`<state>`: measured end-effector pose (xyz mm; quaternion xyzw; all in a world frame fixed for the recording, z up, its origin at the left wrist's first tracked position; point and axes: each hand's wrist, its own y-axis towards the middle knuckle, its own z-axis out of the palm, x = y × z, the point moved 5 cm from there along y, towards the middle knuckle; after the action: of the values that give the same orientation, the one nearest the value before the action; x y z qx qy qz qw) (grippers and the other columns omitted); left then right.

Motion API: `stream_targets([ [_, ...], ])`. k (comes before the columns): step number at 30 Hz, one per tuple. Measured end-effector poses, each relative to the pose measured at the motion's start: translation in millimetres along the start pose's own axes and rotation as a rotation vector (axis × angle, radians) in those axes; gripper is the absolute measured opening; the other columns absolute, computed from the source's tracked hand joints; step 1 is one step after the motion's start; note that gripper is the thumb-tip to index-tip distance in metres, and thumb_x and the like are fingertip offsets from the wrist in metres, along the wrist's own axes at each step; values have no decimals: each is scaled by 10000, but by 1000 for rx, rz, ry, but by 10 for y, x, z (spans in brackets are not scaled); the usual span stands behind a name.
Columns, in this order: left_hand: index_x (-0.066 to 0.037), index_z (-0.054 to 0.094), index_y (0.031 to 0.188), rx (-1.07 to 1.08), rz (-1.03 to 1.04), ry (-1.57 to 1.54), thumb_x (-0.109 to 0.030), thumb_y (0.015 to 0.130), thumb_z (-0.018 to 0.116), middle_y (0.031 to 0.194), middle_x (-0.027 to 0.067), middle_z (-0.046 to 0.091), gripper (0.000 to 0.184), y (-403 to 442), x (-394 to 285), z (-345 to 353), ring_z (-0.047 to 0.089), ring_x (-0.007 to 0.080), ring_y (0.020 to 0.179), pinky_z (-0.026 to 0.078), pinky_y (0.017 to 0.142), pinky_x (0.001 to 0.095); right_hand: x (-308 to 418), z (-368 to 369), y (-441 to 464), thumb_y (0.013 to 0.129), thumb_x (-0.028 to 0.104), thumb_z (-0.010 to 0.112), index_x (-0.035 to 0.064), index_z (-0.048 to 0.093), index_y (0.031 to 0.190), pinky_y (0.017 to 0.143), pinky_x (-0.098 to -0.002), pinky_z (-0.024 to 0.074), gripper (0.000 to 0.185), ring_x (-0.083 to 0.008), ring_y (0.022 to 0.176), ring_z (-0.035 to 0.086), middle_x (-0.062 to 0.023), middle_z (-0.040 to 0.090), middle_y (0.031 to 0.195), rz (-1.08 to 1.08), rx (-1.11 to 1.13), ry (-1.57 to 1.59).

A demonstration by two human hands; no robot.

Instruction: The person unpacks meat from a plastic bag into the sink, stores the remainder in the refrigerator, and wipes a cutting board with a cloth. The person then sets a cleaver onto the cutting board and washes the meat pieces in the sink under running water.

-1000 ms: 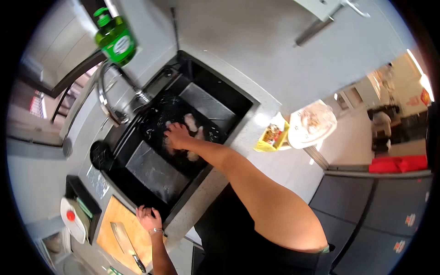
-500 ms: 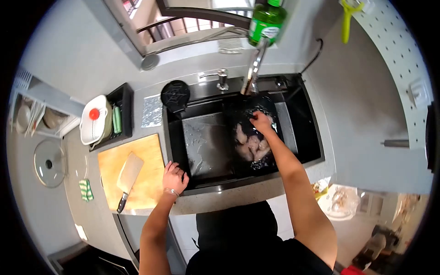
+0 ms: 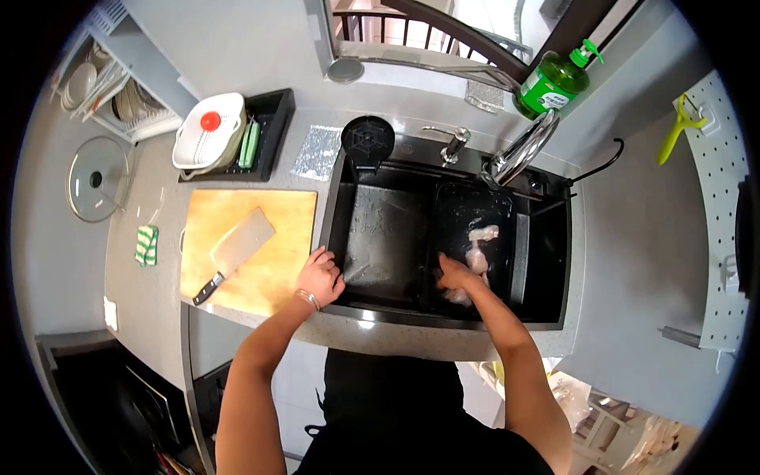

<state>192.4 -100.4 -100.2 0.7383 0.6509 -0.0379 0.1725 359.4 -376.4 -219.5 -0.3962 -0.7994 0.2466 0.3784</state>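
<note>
My left hand (image 3: 319,276) rests with its fingers spread on the left rim of the black sink (image 3: 372,313), beside the cutting board (image 3: 289,210). My right hand (image 3: 456,274) reaches down into a dark, water-filled basin (image 3: 439,226) in the right part of the sink. Its fingers look apart, with the tips partly hidden in the water. Close to it lie pale pieces of raw meat, perhaps chicken: one piece (image 3: 476,259) right of the fingers, another (image 3: 484,233) farther back, and some under the wrist. A chrome faucet (image 3: 526,150) stands behind the basin.
A cleaver (image 3: 244,241) lies on the board. Behind it stands a black rack (image 3: 273,131) with a white colander (image 3: 207,146). A green soap bottle (image 3: 552,85) is by the window. A striped sponge (image 3: 146,245) and a glass lid (image 3: 96,179) are at left.
My right hand has moved from the far part of the basin toward its near left side, and the meat pieces have shifted. My left hand stays on the rim. The camera view has turned.
</note>
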Motion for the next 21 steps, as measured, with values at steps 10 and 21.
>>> stream_targets([
  [10,-26,661,661,1,-13,18,-198,697,589,771,90,637,190,-51,53,68,546,231,1018,324,1050,384,-424,28,-155,948,435,460,-18,587,937,515,-264,454,471,-148,552,573,-77,612,668,-60,-249,790],
  [21,-34,666,679,7,-16,41,-204,720,578,781,82,641,196,-49,44,51,537,215,1032,309,1059,370,-1292,-372,192,955,278,513,49,569,849,643,-262,469,258,-101,683,554,-19,602,729,-21,-795,803],
])
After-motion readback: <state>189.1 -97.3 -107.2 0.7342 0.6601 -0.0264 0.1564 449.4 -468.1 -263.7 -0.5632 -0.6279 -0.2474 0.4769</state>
